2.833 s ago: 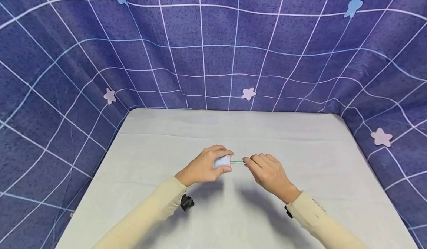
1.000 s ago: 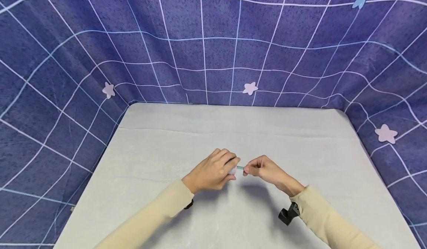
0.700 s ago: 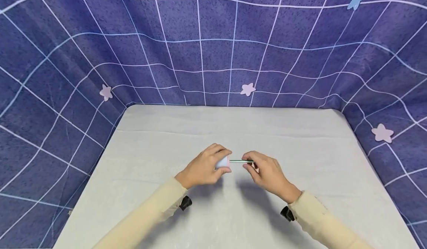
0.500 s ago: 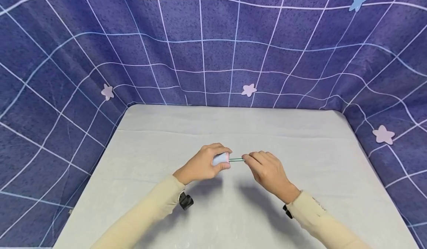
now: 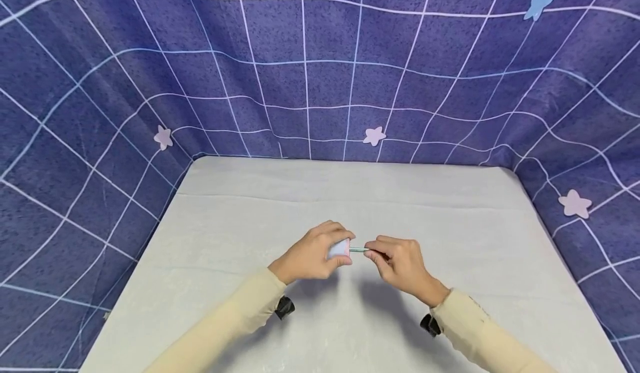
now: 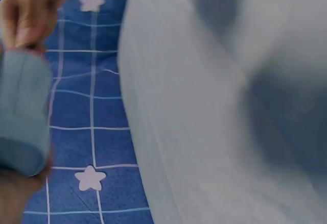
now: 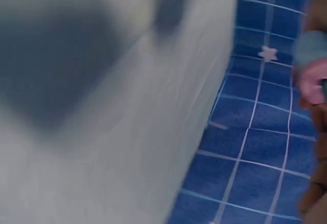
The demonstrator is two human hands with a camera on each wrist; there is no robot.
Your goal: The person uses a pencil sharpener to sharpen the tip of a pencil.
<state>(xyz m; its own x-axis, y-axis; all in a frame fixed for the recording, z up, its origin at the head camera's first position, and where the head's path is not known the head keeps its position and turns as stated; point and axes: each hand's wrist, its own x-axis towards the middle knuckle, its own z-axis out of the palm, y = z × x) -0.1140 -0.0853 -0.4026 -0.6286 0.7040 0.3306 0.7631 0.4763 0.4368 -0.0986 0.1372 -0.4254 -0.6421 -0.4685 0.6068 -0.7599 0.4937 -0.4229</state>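
Note:
In the head view my left hand (image 5: 310,253) grips a light-blue pencil sharpener (image 5: 339,248) with a pink end, fingers over its top and thumb beneath. A thin green pencil (image 5: 358,249) runs level out of the pink end. My right hand (image 5: 402,264) pinches that pencil between thumb and fingertips, a short way from the sharpener. In the left wrist view the blurred sharpener body (image 6: 23,99) fills the left edge. At the right edge of the right wrist view shows its pink end (image 7: 310,83), above fingers of the right hand (image 7: 317,157). The pencil's tip is hidden inside the sharpener.
Both hands are held above a table with a white cover (image 5: 240,217), casting shadows on it. A purple-blue curtain (image 5: 280,84) with grid lines and stars encloses the back and sides. Black wrist cameras (image 5: 285,308) hang under both cuffs.
My right hand has turned the pencil back and forth, its wrist rolling between frames. The left hand keeps its grip on the sharpener; both have shifted slightly right and nearer since half a second ago.

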